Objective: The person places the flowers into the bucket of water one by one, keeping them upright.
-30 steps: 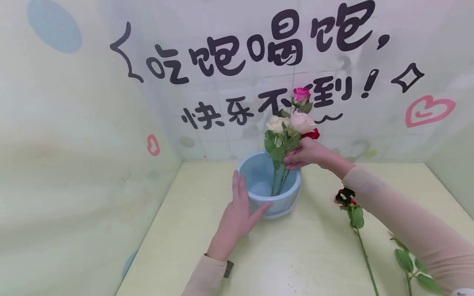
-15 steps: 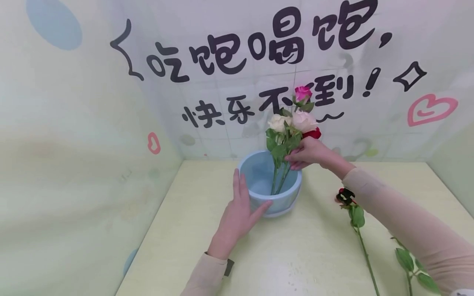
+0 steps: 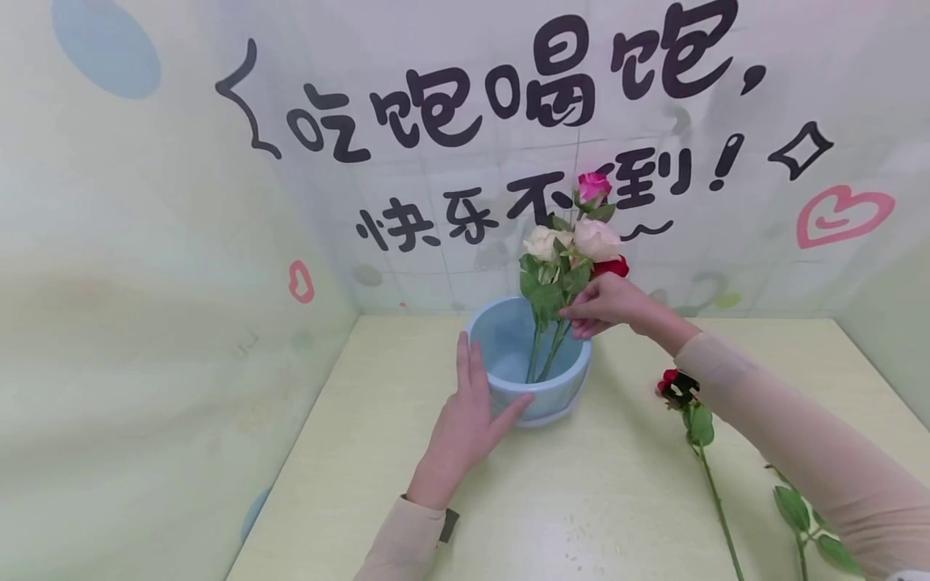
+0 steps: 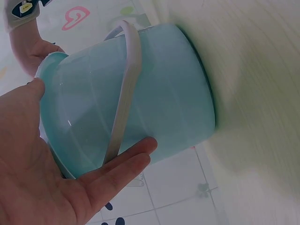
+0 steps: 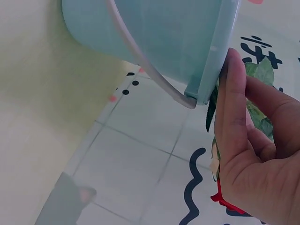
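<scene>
A light blue bucket (image 3: 543, 395) with a pale handle (image 4: 125, 89) stands upright near the back wall. My left hand (image 3: 465, 415) rests against its outside, fingers straight along the left and thumb at the front near the rim. Above the right rim, my right hand (image 3: 606, 307) pinches the stems (image 3: 554, 353) of several roses, whose lower ends are inside the bucket. Their heads are white (image 3: 543, 242), pale pink (image 3: 596, 240), bright pink (image 3: 593, 186) and red (image 3: 612, 266); the red one is partly behind the hand. Green leaves (image 5: 259, 75) show past the right hand in the right wrist view.
A dark red and black rose (image 3: 679, 389) lies on the pale table (image 3: 581, 508), right of the bucket. Another leafy stem (image 3: 795, 512) lies farther right, its top hidden under the right sleeve. A wall with large black lettering (image 3: 429, 105) rises close behind the bucket.
The roses' lower stems have shifted slightly left inside the bucket, and my right fingers have changed position a little on them. My left hand and the bucket have stayed in place.
</scene>
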Demonstrator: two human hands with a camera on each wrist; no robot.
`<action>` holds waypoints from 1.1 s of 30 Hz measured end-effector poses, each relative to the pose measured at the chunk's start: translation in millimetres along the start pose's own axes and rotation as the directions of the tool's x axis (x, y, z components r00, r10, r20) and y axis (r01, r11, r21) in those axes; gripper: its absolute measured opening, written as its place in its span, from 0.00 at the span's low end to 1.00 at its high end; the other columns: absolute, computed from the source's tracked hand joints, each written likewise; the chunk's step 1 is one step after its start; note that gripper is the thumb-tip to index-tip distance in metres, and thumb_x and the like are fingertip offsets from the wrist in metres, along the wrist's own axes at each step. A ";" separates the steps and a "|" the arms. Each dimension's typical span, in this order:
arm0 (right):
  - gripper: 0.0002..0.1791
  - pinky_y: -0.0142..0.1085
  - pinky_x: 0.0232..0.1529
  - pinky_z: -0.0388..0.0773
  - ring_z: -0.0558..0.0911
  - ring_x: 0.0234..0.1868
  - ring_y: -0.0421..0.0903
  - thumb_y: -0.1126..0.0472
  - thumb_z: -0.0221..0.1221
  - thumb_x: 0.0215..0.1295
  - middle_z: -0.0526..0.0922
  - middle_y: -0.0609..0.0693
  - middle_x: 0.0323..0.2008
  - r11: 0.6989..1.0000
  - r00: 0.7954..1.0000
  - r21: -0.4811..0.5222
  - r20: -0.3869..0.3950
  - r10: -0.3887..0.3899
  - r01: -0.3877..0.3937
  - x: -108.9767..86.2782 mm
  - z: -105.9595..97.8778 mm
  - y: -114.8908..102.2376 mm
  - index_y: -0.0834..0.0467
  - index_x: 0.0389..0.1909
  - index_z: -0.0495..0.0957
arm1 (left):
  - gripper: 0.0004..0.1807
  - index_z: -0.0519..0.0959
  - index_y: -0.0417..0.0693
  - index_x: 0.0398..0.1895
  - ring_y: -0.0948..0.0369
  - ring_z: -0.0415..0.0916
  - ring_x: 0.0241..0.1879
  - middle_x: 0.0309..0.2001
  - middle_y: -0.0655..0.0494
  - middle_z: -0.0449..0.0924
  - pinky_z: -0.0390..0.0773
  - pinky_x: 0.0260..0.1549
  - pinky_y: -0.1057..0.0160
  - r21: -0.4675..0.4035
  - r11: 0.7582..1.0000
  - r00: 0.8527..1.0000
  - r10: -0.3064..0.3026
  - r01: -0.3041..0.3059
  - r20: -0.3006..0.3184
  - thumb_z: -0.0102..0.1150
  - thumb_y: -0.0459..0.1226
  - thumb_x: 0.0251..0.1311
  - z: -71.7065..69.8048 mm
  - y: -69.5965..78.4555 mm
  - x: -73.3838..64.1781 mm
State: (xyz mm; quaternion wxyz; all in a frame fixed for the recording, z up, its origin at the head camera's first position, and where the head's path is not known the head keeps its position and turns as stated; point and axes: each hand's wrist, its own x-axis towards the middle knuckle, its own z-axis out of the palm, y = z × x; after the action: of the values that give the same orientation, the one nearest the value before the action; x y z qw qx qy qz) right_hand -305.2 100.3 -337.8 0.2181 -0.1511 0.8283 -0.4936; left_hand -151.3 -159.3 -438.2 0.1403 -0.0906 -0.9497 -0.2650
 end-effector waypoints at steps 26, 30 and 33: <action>0.49 0.67 0.42 0.73 0.64 0.53 0.80 0.41 0.65 0.71 0.65 0.82 0.53 0.774 0.901 -0.604 -0.421 -0.108 -0.189 -142.9 -2.7 91.0 0.85 0.59 0.61 | 0.63 0.38 0.35 0.85 0.54 0.79 0.22 0.86 0.47 0.25 0.76 0.20 0.65 0.015 1.000 1.000 0.010 -0.010 -0.013 0.56 0.69 0.69 3.0 1.0 1.1; 0.42 0.55 0.34 0.75 0.72 0.39 0.69 0.46 0.68 0.70 0.69 0.80 0.42 0.773 0.938 -0.605 -0.345 -0.039 -0.190 -160.8 -1.2 121.7 0.85 0.47 0.62 | 0.63 0.39 0.34 0.85 0.55 0.78 0.22 0.86 0.46 0.25 0.76 0.20 0.65 0.012 1.000 0.999 0.025 -0.025 -0.021 0.56 0.68 0.70 4.1 0.1 1.8; 0.36 0.46 0.30 0.72 0.71 0.31 0.57 0.46 0.68 0.69 0.71 0.71 0.34 0.791 0.959 -0.584 -0.283 0.012 -0.182 -165.1 0.8 137.6 0.78 0.37 0.66 | 0.63 0.39 0.35 0.85 0.57 0.77 0.21 0.86 0.46 0.25 0.74 0.19 0.65 0.008 1.000 0.999 0.025 -0.025 -0.026 0.56 0.68 0.70 1.4 0.3 2.6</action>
State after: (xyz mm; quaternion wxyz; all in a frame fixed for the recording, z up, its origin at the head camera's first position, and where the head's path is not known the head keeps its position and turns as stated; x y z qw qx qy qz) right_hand -167.8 240.9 -424.6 0.0711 -0.1026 0.9703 -0.2073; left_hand -154.0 -158.0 -438.3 0.1563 -0.0985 -0.9475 -0.2609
